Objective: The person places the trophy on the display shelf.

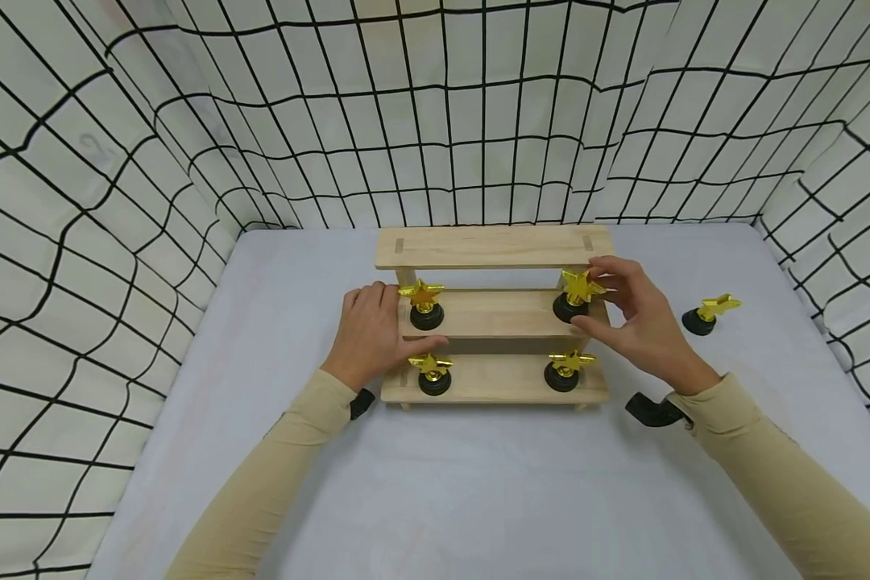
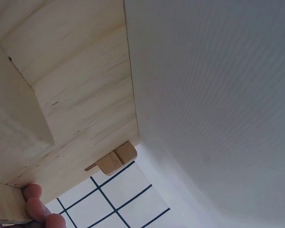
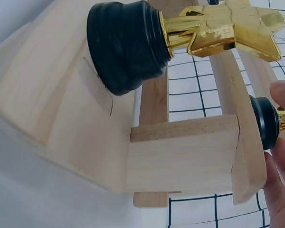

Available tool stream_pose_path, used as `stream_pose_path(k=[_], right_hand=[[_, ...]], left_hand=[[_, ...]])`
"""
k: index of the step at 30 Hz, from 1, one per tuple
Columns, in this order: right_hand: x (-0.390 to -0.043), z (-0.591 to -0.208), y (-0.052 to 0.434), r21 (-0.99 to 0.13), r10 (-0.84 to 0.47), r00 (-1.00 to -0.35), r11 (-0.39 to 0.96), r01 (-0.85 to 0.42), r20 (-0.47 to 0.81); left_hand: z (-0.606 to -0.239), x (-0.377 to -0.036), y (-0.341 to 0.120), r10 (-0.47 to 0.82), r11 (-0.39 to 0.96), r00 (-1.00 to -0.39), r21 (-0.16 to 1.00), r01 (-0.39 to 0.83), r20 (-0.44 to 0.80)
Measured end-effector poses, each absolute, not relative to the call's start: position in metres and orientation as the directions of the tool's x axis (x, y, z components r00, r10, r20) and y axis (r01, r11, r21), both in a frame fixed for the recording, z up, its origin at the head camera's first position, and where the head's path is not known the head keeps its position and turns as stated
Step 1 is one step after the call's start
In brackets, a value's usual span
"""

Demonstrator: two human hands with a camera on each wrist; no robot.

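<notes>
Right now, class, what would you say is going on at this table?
A person is setting small gold star trophies on a three-step wooden stand. The right hand pinches the trophy on the right of the middle step, with its black base on the wood. The left hand rests against the stand's left end beside the middle-left trophy. Two more trophies stand on the bottom step. The top step is bare. One spare trophy sits on the table to the right.

Head looks down — wrists close, all sharing the wooden shelf
</notes>
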State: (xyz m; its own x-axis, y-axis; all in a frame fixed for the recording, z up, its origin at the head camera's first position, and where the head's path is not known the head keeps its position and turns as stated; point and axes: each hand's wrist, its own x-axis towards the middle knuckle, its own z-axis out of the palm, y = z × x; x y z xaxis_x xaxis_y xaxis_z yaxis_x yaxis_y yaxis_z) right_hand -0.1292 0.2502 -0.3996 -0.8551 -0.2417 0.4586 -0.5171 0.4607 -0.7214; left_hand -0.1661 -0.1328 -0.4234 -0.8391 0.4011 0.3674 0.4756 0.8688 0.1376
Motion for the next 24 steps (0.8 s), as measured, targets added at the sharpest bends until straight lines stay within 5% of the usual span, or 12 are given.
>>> stream_pose_path(k=[24], right_hand=[[-0.1310,-0.3984,0.2468,-0.732,-0.288,-0.847,0.426,-0.531,0.447]], left_hand=[[-0.4243,-0.1673,-0.1330,0.398,0.874,-0.845,0.131,0.468,0.358]])
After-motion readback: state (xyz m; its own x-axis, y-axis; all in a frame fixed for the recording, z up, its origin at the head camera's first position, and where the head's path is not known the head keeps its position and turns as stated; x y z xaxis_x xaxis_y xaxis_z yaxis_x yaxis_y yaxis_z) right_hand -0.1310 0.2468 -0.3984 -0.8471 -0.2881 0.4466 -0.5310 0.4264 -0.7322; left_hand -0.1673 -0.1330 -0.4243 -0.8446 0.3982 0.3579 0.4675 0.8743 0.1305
